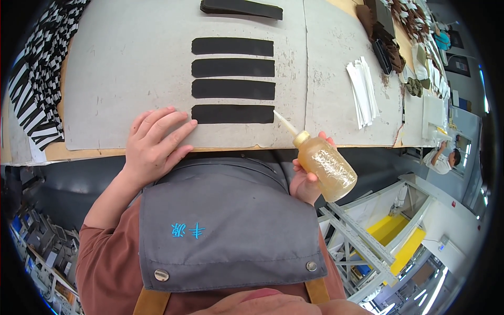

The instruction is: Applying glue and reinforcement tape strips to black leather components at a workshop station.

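My right hand [304,185] is wrapped round a squeeze bottle [329,167] of amber liquid, held tilted at the table's near edge. Its thin pale nozzle [285,123] points up and left, the tip at the right end of the nearest black strip [232,114]. At that strip's left end lies my left hand [155,144], fingers stretched out and its index fingertip against or right beside the strip's corner. Beyond it, more black strips [232,68] lie parallel in a column. Farthest up is a thicker black piece [241,9], seemingly a stack of strips.
Everything rests on a grey, scuffed table sheet [126,68]. Many black-and-white strips [39,89] are heaped at the left edge. White strips [362,93] lie to the right, with dark brown pieces [379,23] behind them. A metal frame with a yellow panel [391,236] stands at lower right.
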